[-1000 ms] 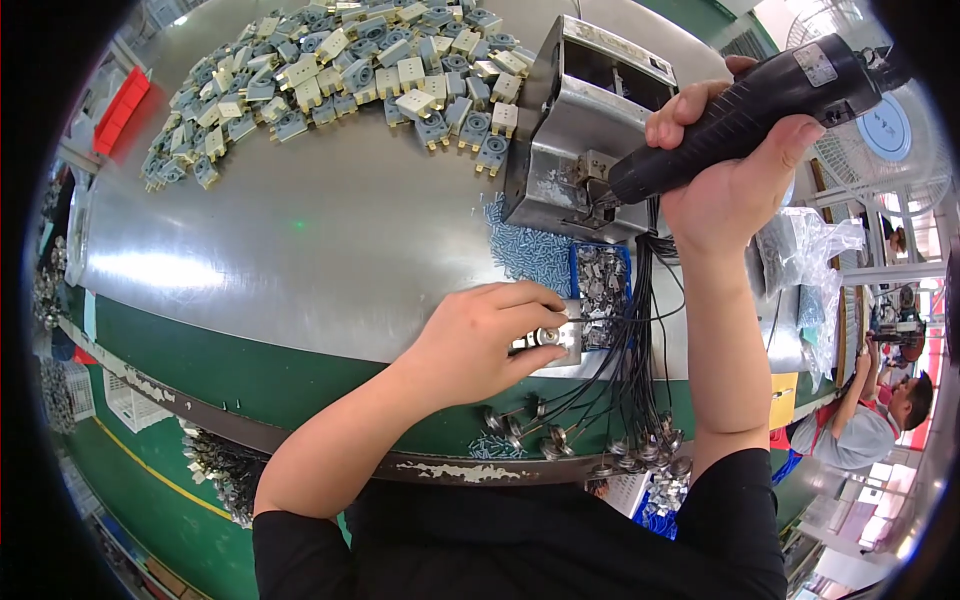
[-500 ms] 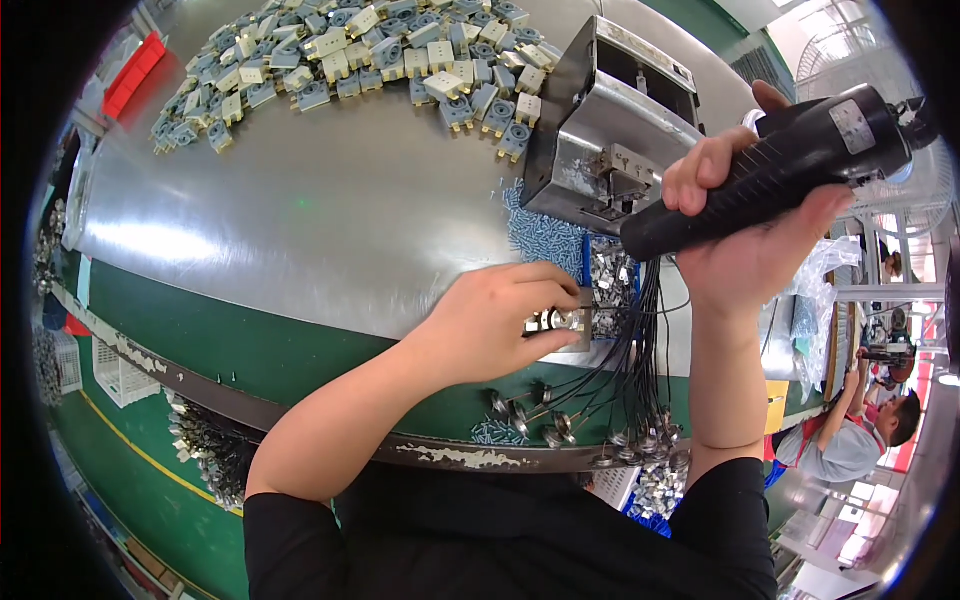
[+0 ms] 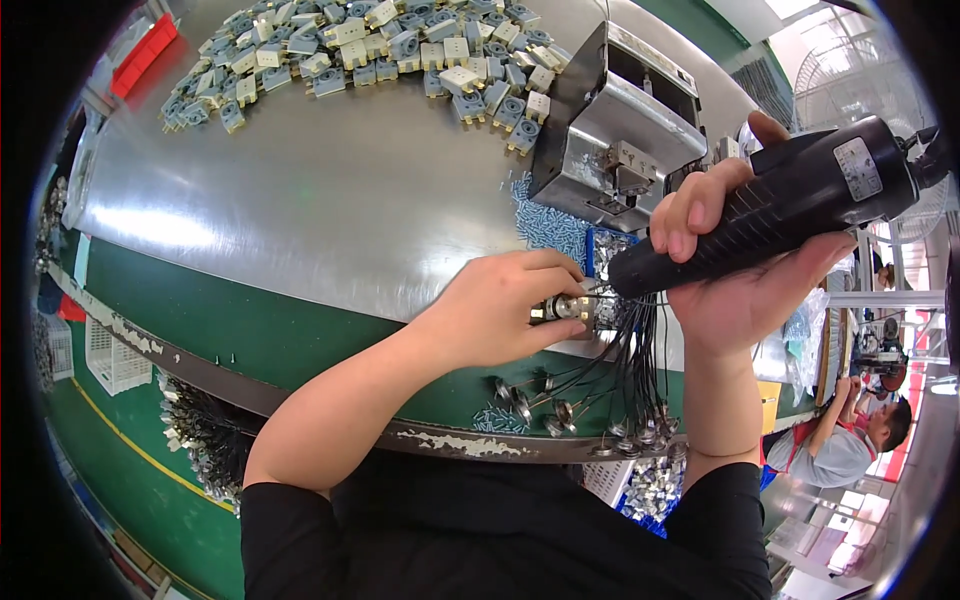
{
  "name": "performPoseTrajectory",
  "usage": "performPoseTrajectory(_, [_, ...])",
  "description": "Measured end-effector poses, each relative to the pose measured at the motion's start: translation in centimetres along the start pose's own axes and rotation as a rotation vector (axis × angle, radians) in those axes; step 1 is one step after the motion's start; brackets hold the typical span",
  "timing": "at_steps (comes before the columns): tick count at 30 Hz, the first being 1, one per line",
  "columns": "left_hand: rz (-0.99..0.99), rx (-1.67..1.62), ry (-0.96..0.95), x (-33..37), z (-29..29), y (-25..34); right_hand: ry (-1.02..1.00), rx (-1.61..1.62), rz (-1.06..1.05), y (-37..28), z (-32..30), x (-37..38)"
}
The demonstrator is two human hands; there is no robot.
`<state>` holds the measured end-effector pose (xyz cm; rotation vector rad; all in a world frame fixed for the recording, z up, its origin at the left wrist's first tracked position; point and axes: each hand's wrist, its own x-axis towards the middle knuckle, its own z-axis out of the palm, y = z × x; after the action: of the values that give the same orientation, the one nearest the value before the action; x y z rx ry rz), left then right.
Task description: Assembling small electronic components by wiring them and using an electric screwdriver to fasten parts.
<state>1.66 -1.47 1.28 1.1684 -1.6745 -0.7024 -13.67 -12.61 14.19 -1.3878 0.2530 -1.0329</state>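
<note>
My left hand (image 3: pixel 490 310) is closed around a small shiny metal fitting (image 3: pixel 562 309), pinched between thumb and fingers just above the bench's front part. A black electric screwdriver (image 3: pixel 790 200) lies across my right hand (image 3: pixel 725 295), its fingers wrapped round the body. The screwdriver's narrower end points down and left, close to the fitting; whether the bit touches it cannot be made out. Black wires (image 3: pixel 645 350) run beside the fitting toward several round metal parts (image 3: pixel 563 412) at the bench edge.
Loose blue-silver screws (image 3: pixel 550 228) lie before a metal box-shaped device (image 3: pixel 640 115). A blue bin (image 3: pixel 600 240) of small metal parts stands beside them. Grey and cream connector blocks (image 3: pixel 440 50) are heaped at the back. A co-worker (image 3: pixel 835 445) sits far right.
My right hand has brought the screwdriver down and slightly left, so its end is nearer the fitting. My left hand keeps its hold. The whole view has shifted a little.
</note>
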Motion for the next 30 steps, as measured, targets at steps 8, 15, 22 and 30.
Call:
performPoseTrajectory(8, [0.037, 0.051, -0.004, 0.0, 0.2, -0.1, 0.198, -0.201, -0.156, -0.1, -4.0, 4.2])
performPoseTrajectory(15, [0.049, 0.034, -0.002, 0.2, 0.2, -0.1, 0.286, -0.194, -0.236, 0.8, -4.9, 6.6])
performPoseTrajectory(22, [0.045, 0.041, -0.012, 0.4, 0.3, -0.3, 0.251, -0.271, -0.189, 2.4, -5.0, 6.9])
performPoseTrajectory(30, [0.038, 0.059, -0.01, 0.4, 0.4, -0.3, 0.223, -0.192, -0.152, 2.9, -6.4, 7.2])
